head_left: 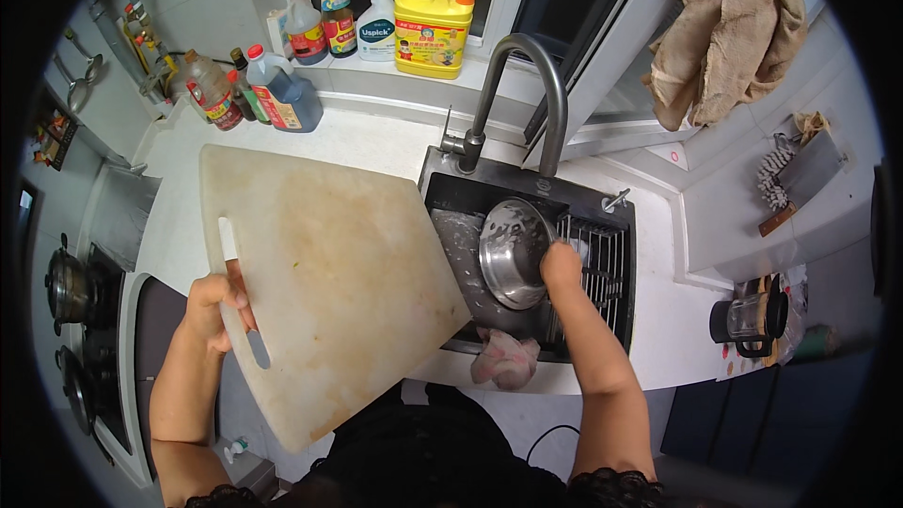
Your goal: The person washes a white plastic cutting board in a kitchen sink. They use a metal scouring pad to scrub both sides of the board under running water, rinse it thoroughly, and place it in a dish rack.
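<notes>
My left hand (218,309) is closed through the handle slot of a large, stained off-white cutting board (329,282). The board is tilted, its right corner reaching over the left edge of the dark sink (435,169). Inside the sink, my right hand (562,268) grips the rim of a shiny metal bowl (513,254), which is tipped on its side with wet streaks or suds in it. A crumpled pinkish cloth (505,359) hangs over the sink's front edge, below the bowl.
A tall grey faucet (527,47) arches over the sink, and a wire rack (602,268) sits in its right side. Bottles (282,94) and a yellow jug (433,33) stand behind. A brown cloth (724,42) hangs upper right; a blender jar (751,318) is at right. Pots (73,287) stand far left.
</notes>
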A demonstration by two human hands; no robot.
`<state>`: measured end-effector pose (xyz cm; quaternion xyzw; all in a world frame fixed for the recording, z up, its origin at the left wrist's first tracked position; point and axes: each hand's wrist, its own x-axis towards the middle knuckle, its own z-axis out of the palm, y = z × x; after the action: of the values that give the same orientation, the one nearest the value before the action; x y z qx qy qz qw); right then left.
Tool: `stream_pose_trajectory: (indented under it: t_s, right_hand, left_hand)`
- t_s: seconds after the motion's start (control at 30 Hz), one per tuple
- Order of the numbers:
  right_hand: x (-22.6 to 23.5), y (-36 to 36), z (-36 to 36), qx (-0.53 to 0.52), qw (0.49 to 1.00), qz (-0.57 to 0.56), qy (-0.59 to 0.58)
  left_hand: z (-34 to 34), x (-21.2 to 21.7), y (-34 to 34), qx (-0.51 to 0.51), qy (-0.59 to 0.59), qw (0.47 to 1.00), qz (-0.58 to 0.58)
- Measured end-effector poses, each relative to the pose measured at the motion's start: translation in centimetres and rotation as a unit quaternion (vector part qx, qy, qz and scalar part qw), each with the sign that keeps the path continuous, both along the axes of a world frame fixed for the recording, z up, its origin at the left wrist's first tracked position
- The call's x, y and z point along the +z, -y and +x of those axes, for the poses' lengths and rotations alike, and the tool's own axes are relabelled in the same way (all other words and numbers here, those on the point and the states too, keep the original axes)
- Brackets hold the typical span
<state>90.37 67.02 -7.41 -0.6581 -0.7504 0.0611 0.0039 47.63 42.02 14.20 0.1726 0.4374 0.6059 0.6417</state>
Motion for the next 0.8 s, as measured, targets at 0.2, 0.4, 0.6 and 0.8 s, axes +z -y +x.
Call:
stream_pose_trajectory:
  t_s: [0.2,0.4,0.6,0.8]
  right_hand:
    - [-8.3,2.4,1.7,-0.233,0.966,-0.031,-0.110]
    - [-17.6,5.6,1.4,-0.436,0.716,-0.277,-0.469]
    - [-13.5,1.1,-3.7,-0.129,0.963,0.029,-0.236]
    - [0.4,-7.5,-17.3,0.150,0.816,0.061,-0.556]
  left_hand:
    - [2.0,2.1,-0.3,0.061,-0.021,0.997,-0.034]
    - [0.1,1.2,0.4,-0.016,-0.030,0.999,-0.020]
    - [0.4,0.7,-0.2,-0.005,0.001,1.000,-0.015]
    - [1.6,-1.2,-1.6,0.039,0.019,0.998,-0.039]
